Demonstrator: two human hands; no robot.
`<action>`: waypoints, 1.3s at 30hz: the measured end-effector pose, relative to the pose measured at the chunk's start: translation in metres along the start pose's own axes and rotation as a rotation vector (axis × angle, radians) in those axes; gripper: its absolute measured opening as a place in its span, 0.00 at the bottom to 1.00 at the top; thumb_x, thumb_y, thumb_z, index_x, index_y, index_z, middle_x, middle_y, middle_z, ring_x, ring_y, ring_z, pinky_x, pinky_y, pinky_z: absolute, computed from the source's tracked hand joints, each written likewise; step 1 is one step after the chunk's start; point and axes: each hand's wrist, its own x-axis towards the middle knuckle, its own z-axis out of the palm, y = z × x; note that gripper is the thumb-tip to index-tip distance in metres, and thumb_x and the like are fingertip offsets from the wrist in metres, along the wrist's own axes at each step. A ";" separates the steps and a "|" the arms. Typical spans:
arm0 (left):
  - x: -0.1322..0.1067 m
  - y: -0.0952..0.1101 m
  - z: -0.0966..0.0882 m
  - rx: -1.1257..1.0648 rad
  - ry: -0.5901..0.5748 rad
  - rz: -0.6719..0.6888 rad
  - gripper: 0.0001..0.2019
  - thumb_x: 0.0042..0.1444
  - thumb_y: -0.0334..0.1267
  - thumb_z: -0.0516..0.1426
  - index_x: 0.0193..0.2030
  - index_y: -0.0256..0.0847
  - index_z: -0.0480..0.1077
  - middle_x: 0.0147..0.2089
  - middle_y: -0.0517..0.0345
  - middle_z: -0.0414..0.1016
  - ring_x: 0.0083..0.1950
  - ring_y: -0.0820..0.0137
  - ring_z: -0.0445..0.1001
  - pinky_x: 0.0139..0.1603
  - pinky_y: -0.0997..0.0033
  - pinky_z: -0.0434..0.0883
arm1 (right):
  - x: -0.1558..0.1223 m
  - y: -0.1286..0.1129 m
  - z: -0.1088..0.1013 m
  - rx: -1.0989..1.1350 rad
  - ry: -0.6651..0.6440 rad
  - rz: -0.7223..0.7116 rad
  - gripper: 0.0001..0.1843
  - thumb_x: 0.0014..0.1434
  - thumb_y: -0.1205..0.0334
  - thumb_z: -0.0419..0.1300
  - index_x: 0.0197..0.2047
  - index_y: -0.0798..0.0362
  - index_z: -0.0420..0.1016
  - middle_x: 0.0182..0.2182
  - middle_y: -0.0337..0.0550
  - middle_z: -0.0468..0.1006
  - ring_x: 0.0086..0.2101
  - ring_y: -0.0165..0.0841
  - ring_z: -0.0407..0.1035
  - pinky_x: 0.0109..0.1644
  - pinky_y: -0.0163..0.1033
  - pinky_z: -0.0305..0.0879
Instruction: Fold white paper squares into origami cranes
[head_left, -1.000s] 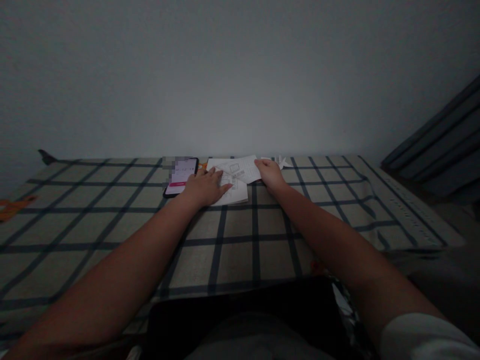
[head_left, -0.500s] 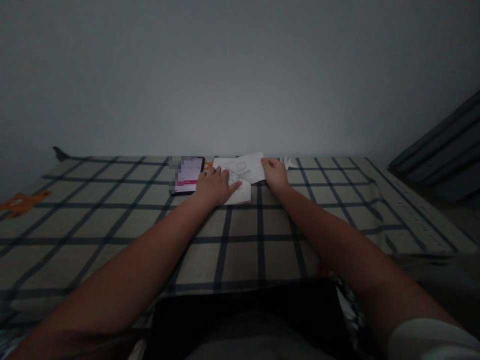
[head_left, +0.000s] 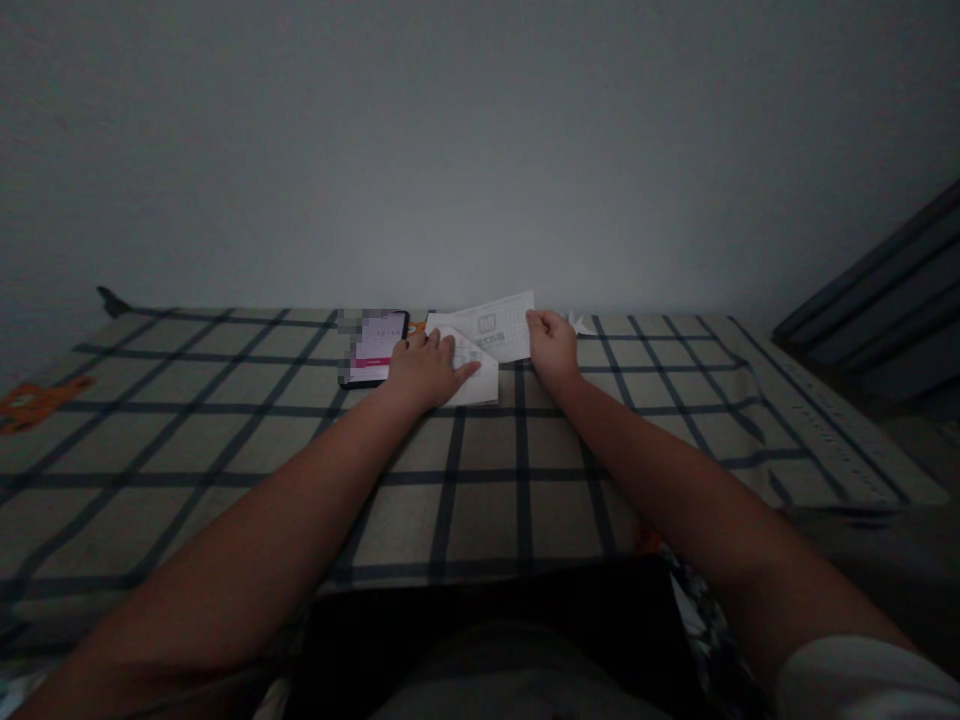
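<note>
A printed white sheet of paper (head_left: pixel 499 327), with grey lettering and a square mark, is folded or layered over a white lower part (head_left: pixel 474 388) on the checked cloth. Spread flat, my left hand (head_left: pixel 427 368) presses on the left side of the paper, its thumb pointing right. Closed at the sheet's right edge, my right hand (head_left: pixel 553 348) pinches it and holds that end slightly raised. Whether the upper and lower parts are one sheet I cannot tell.
Left of the paper lies a phone (head_left: pixel 379 348) with its screen lit. A small pointed white paper piece (head_left: pixel 581 325) sits behind my right hand. The checked cloth (head_left: pixel 300 440) reaches a grey wall (head_left: pixel 480 150). A dark striped curtain (head_left: pixel 885 290) hangs at the right.
The paper's right end has risen a little and moved slightly right with my right hand. My left hand stays pressed on the paper, nearly unmoved.
</note>
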 end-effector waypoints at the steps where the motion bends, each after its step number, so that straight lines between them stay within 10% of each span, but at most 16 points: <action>1: 0.000 0.000 -0.001 0.002 -0.007 -0.001 0.39 0.65 0.65 0.41 0.67 0.34 0.65 0.72 0.32 0.63 0.72 0.39 0.59 0.65 0.40 0.60 | 0.000 0.001 0.001 0.002 0.008 -0.018 0.16 0.64 0.51 0.55 0.34 0.54 0.74 0.30 0.44 0.77 0.33 0.34 0.70 0.39 0.39 0.64; 7: 0.000 -0.004 -0.001 0.071 0.012 -0.079 0.38 0.67 0.61 0.42 0.64 0.27 0.67 0.68 0.25 0.65 0.70 0.41 0.62 0.64 0.44 0.62 | 0.011 0.014 -0.005 0.084 0.169 -0.049 0.25 0.69 0.40 0.46 0.38 0.51 0.71 0.30 0.42 0.73 0.32 0.32 0.68 0.33 0.37 0.63; 15: -0.001 -0.013 0.005 0.023 0.062 -0.060 0.35 0.68 0.60 0.43 0.66 0.32 0.66 0.72 0.31 0.62 0.73 0.44 0.58 0.65 0.42 0.61 | 0.000 -0.003 -0.007 0.026 0.070 -0.286 0.23 0.67 0.40 0.52 0.35 0.51 0.70 0.27 0.39 0.71 0.30 0.31 0.65 0.34 0.38 0.61; 20: -0.001 -0.002 0.002 -0.048 0.174 0.175 0.28 0.69 0.49 0.48 0.68 0.33 0.65 0.74 0.38 0.60 0.74 0.52 0.59 0.71 0.52 0.57 | -0.005 -0.011 -0.006 -0.063 0.008 -0.406 0.20 0.69 0.44 0.52 0.37 0.51 0.72 0.29 0.41 0.73 0.30 0.31 0.67 0.35 0.39 0.61; 39: -0.001 0.004 0.013 -0.183 -0.008 0.207 0.35 0.69 0.56 0.47 0.70 0.29 0.62 0.75 0.33 0.57 0.76 0.50 0.55 0.75 0.53 0.54 | -0.003 -0.011 -0.003 0.087 0.105 -0.308 0.21 0.68 0.41 0.53 0.36 0.51 0.71 0.28 0.39 0.72 0.30 0.30 0.67 0.34 0.37 0.63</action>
